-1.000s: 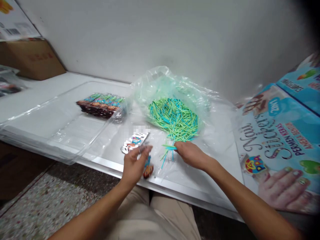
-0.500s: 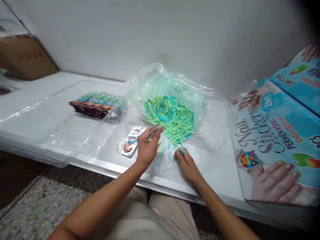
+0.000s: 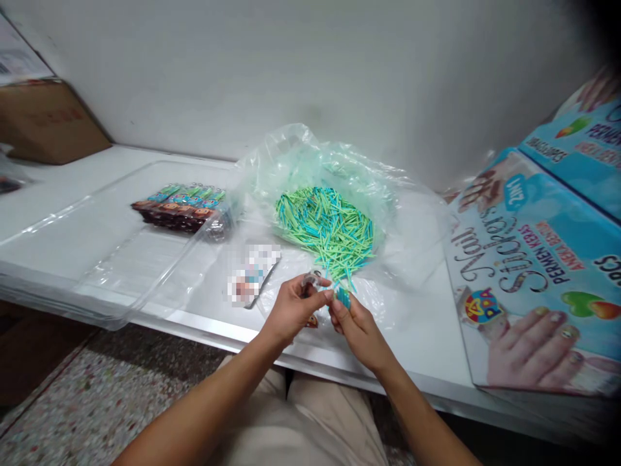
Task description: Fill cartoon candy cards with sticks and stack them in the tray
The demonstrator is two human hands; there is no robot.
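My left hand (image 3: 291,309) is closed on a small clear packet (image 3: 313,282), part of it hidden by the fingers. Close against it, my right hand (image 3: 356,323) pinches a short bundle of blue and green sticks (image 3: 343,297). Both hands meet in front of a heap of loose green and blue sticks (image 3: 325,226), which spills out of a clear plastic bag (image 3: 295,152). Left of my left hand lies a white printed packet (image 3: 253,275), flat on the table.
A clear plastic tray (image 3: 121,278) at left holds a stack of printed packets (image 3: 182,207). Large blue "Nail Stickers" boxes (image 3: 538,259) stand at right. A brown cardboard box (image 3: 53,123) sits at the far left on the white table (image 3: 427,353), against the wall.
My hands have come together; the left moved down with its packet, and the right raised the bundle slightly. The loose sticks between the hands are no longer visible there.
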